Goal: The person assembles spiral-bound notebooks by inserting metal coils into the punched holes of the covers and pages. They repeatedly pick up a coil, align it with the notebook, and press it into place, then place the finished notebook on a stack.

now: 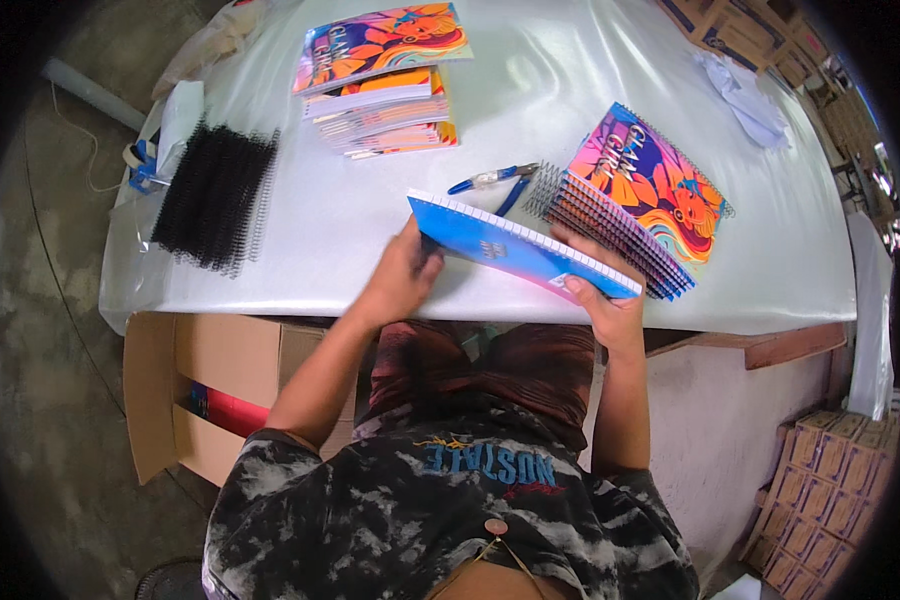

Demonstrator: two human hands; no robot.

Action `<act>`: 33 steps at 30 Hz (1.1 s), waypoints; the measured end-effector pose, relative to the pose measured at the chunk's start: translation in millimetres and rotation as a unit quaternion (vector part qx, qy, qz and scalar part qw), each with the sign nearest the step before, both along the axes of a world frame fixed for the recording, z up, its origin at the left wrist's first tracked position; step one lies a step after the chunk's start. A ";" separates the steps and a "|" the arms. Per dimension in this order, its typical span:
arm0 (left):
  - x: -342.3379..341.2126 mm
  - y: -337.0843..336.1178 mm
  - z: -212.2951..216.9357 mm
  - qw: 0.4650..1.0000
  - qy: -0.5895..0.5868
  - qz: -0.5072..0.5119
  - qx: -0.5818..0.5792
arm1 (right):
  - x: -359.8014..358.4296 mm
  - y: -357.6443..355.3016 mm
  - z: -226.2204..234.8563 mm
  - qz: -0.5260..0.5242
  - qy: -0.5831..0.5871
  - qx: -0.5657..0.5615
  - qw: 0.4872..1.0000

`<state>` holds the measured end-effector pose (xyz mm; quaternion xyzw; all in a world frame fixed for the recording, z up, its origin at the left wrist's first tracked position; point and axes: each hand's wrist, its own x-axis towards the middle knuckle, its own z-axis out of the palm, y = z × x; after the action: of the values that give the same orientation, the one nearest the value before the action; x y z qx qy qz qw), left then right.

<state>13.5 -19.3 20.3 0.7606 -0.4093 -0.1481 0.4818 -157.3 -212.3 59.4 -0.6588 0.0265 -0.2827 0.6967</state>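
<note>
A blue-and-pink notebook (500, 247) is held tilted above the table's near edge, with a row of punched holes along its white upper edge. My right hand (610, 305) grips its right end, thumb on the cover and fingers behind. At its left end, my left hand (402, 278) is closed around the edge, slightly blurred. Just beyond the notebook lie pliers with blue handles (490, 178). To the right rests a stack of colourful notebooks with wire coils (650, 190). Farther back on the left is a stack of notebooks without visible coils (385, 50).
A pile of black binding coils (215, 200) lies at the table's left, beside a blue tape dispenser (142, 165). Crumpled white plastic (740, 98) is at the far right. Below the table's left edge stands an open cardboard box (155, 400); stacked cartons (820, 490) stand lower right.
</note>
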 end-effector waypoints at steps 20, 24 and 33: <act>76.7 89.1 95.6 0.955 0.108 0.191 -0.197 | -1.2 -9.5 -8.5 -0.083 0.004 -0.099 0.992; 62.7 55.3 112.4 0.923 -0.358 0.143 -0.005 | -1.2 -10.7 -7.6 -0.081 0.013 -0.076 0.994; 47.1 -0.6 91.6 0.999 -0.018 -0.025 0.019 | -2.2 -6.2 -8.3 -0.089 0.014 -0.052 0.995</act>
<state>60.6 -19.9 111.9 0.7615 -0.4340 -0.1546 0.4558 -159.5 -218.5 51.1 -0.6930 0.0800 -0.3354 0.6331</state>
